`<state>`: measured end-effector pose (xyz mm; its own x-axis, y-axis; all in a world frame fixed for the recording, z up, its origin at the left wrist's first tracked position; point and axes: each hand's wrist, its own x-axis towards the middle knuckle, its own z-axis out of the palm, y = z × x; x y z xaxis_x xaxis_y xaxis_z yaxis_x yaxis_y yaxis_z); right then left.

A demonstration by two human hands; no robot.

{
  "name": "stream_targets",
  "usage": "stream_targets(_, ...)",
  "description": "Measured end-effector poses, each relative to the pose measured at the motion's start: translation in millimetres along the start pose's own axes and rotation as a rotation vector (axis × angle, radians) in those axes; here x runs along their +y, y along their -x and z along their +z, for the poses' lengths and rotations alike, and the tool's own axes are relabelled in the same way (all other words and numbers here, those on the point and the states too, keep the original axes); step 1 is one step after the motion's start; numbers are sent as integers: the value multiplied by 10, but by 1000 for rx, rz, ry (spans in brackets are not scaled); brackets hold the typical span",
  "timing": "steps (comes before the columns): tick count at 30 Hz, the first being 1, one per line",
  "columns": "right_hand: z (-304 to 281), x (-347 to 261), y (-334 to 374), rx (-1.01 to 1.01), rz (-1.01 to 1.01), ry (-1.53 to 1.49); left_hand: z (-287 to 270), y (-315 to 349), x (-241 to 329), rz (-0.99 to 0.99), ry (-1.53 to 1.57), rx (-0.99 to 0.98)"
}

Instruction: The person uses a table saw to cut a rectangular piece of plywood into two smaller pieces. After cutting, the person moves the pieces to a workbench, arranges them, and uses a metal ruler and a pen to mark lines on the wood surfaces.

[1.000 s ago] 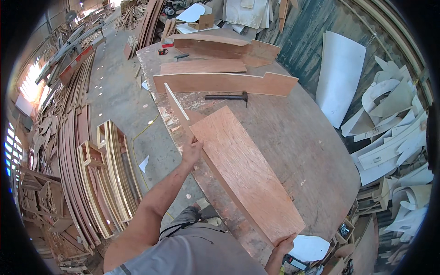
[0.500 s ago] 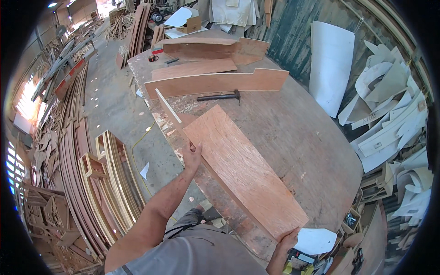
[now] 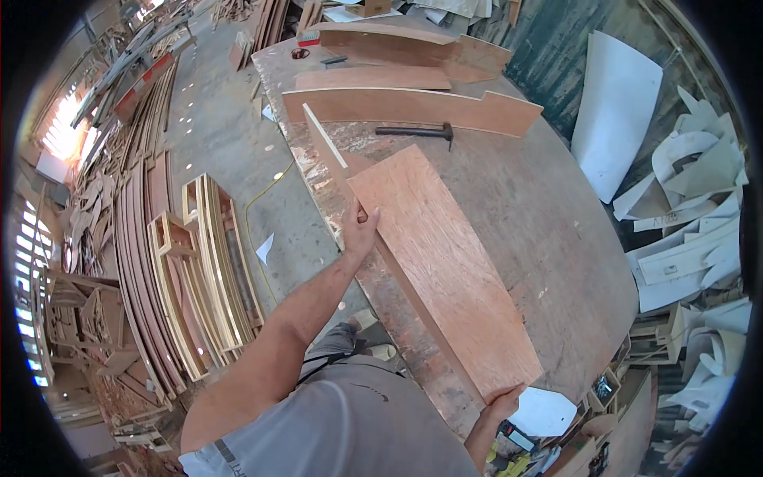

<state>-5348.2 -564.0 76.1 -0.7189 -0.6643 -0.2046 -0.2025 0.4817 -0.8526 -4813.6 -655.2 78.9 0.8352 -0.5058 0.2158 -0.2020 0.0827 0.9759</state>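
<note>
A long rectangular plywood panel (image 3: 445,270) lies slantwise before me over the near left part of the worktable (image 3: 548,230). My left hand (image 3: 360,228) grips its left edge towards the far end, thumb on top and fingers curled under. At the near right corner my right hand (image 3: 501,404) holds the panel, its fingers partly hidden beneath. Under the panel's far left end another board (image 3: 327,151) stands on edge, with a pale strip along its top. A hammer (image 3: 417,131) with a dark handle rests beyond the panel.
Several cut plywood pieces, including a notched board (image 3: 413,107), stand or lie at the table's far end. White sheet offcuts (image 3: 691,215) are heaped along the right wall. Wooden frames (image 3: 211,270) stand on the floor at left. A white board (image 3: 543,413) and tools lie near my right hand.
My view has shifted, so most of the scene sits further right and higher. Both hands keep their hold on the panel, which looks nearly unmoved on the table.
</note>
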Motion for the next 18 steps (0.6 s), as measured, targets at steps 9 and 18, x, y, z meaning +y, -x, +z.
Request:
stream_targets(9,24,-245,202,0,29,100,-67,-68,-141,23,89,-25)
stream_targets(18,-42,274,-214,-161,-40,-127,-3,4,-153,-157,135,-257)
